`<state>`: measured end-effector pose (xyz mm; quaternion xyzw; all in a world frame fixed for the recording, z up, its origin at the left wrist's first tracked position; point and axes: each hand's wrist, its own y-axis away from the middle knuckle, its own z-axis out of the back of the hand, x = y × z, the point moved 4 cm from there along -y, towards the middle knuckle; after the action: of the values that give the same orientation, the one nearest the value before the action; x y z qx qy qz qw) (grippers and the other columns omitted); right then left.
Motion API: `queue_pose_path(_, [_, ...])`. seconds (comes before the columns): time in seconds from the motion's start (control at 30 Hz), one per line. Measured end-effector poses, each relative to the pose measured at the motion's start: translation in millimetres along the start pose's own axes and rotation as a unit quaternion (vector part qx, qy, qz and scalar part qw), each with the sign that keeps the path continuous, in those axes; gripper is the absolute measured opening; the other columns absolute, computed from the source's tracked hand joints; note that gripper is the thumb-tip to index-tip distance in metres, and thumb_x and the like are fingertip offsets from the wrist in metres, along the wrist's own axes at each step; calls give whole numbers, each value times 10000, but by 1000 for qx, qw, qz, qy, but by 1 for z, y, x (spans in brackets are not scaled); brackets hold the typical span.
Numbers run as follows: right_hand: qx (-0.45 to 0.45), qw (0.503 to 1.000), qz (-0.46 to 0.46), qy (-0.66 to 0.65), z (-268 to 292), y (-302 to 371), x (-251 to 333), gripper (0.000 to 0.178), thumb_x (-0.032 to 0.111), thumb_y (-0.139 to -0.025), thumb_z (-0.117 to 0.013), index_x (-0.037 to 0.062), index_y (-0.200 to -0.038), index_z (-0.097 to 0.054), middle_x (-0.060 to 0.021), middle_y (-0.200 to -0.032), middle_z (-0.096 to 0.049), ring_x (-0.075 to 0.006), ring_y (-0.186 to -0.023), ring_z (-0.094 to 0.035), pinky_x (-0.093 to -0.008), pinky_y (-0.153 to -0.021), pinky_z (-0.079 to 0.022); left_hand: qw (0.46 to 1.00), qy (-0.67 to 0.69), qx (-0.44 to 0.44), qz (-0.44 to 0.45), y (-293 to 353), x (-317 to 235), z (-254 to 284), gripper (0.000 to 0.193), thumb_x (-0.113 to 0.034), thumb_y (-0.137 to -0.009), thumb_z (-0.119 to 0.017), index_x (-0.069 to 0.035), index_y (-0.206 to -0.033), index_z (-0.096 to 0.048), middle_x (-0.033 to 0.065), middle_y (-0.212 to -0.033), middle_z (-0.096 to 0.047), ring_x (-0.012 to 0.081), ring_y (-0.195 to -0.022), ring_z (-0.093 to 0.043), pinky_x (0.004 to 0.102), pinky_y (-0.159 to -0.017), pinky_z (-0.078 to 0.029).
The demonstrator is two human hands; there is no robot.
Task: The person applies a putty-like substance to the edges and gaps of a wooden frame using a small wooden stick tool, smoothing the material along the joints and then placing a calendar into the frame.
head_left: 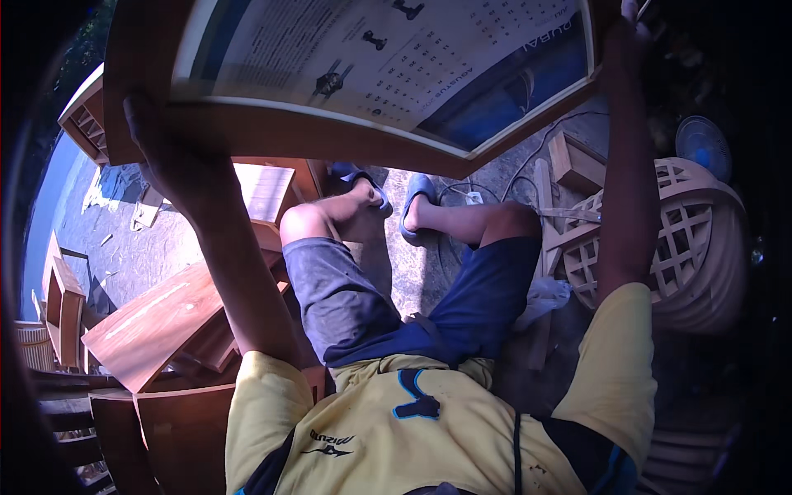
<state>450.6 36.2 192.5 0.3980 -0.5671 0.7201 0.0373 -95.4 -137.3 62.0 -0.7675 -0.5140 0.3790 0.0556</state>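
Head view: panel (330, 136) held up across top of frame, printed sheet (396, 62) on its face. Left hand (176, 161) clamps its left corner; right hand (627, 37), upper right, meets the far edge, grip unclear. Even support at both sides should limit twisting.

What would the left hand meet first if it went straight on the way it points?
Probably the large, angular brown wooden frame: the left hand appears to hold its edge, though depth is unclear.
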Motion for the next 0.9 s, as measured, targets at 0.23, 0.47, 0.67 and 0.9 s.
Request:
queue_pose_path(0.23, [-71, 982, -134, -112, -31, 107, -107, 547, 428, -1055, -525, -86, -1085, -709, -186, -988, -734, -285, -925, -694, -388, -841, -518, 998, 37, 39, -13, 0, 46, -26, 427, -219, -898, -812, 20, -1223, -673, 83, -1135, -719, 184, -1044, -696, 328, -944, -548])
queue_pose_path(0.47, [-81, 882, -377, -272, -64, 243, -277, 547, 407, -1065, -499, -45, -1356, -595, -187, -1306, -642, -316, -1110, -673, -407, -945, -555, 969, -123, 213, -15, 11, 108, -59, 504, -191, -821, -847, 79, -1196, -645, 112, -1068, -712, 169, -971, -683, 330, -920, -526])
queue_pose_path(0.67, [-68, 846, -438, -295, -89, 336, -345, 527, 349, -1066, -466, -38, -1418, -532, -206, -1351, -600, -348, -1171, -653, -458, -967, -566, 948, -174, 266, 2, 14, 158, -67, 446, -165, -797, -847, 66, -1138, -675, 100, -1003, -723, 165, -897, -694, 299, -888, -535])
queue_pose_path(0.9, [-8, 865, -445, -231, -110, 402, -369, 541, 384, -1058, -444, -46, -1361, -570, -198, -1272, -640, -328, -1112, -676, -408, -928, -563, 946, -198, 253, 48, 18, 214, -3, 676, -206, -778, -875, 48, -1317, -554, 96, -1108, -675, 174, -1002, -680, 306, -903, -550])
